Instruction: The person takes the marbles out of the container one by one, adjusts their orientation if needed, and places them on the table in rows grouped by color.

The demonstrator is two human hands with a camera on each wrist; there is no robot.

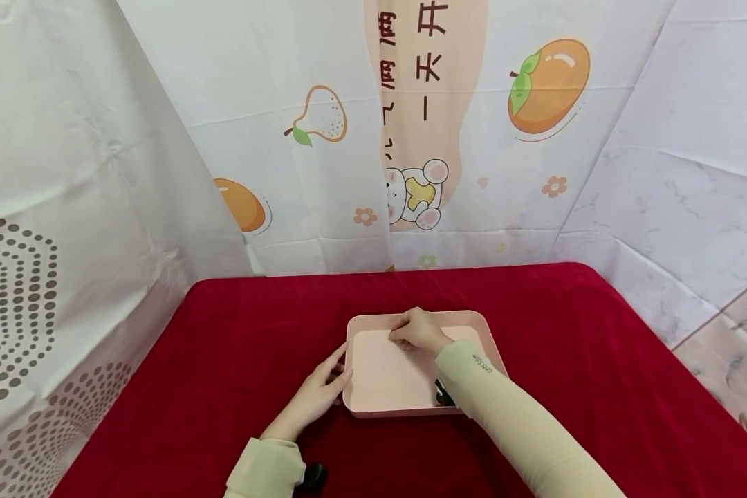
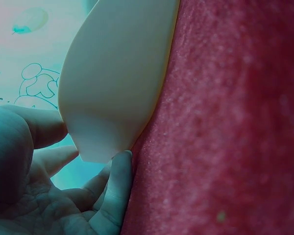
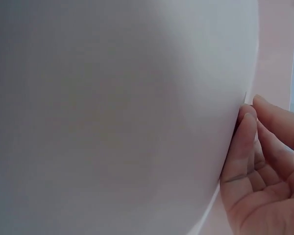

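A shallow pale-pink tray with a raised rim lies on the red cloth. My left hand holds its left side; in the left wrist view the thumb is at the rim and a fingertip reaches the base edge of the tray. Inside the tray, toward its far side, my right hand has thumb and fingers drawn together, low over the floor. In the right wrist view, a thin sliver shows at the pinched fingertips of the right hand; I cannot tell what it is.
Red cloth covers the table around the tray. Printed white curtains hang behind it and at both sides. A black device shows under the right sleeve, and another beside the left cuff.
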